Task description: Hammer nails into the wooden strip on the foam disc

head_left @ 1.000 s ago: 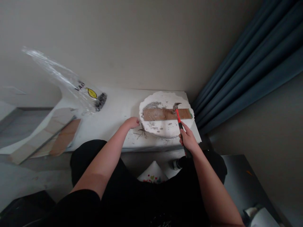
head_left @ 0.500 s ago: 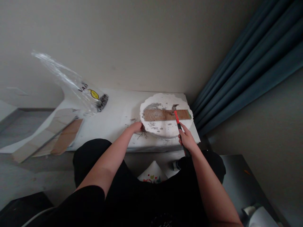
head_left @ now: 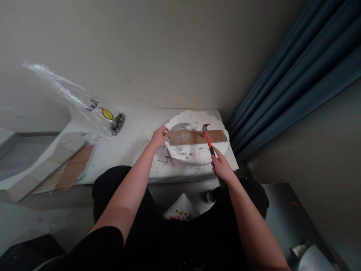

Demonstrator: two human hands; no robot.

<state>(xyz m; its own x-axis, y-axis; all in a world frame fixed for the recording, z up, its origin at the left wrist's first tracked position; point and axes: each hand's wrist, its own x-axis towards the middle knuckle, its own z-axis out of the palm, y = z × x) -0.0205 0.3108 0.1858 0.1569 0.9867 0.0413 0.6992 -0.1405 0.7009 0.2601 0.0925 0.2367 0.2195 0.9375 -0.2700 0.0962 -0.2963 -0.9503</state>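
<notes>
My right hand (head_left: 222, 165) is wrapped round the black and red handle of a claw hammer (head_left: 208, 138). The hammer's head lies over a brown wooden strip (head_left: 183, 137), right of its middle. That strip lies flat across a white round slab (head_left: 197, 153) with a ragged edge and grey crumbs on it. At the strip's left end is my left hand (head_left: 160, 136), its fingertips pinched together; whatever they hold is too small to make out. Below it, several thin dark nail-like pieces (head_left: 168, 161) lie in a loose pile by the slab's edge.
The slab stands on a white-covered low table (head_left: 135, 128) against the wall. Left on it is a clear plastic bag (head_left: 105, 114) with dark contents at its bottom. Cardboard pieces (head_left: 75, 165) overhang the table's left front. A blue curtain (head_left: 282, 86) hangs at right.
My left hand has moved up from the pile of thin dark pieces to the left end of the wooden strip. My right hand and the hammer have hardly moved.
</notes>
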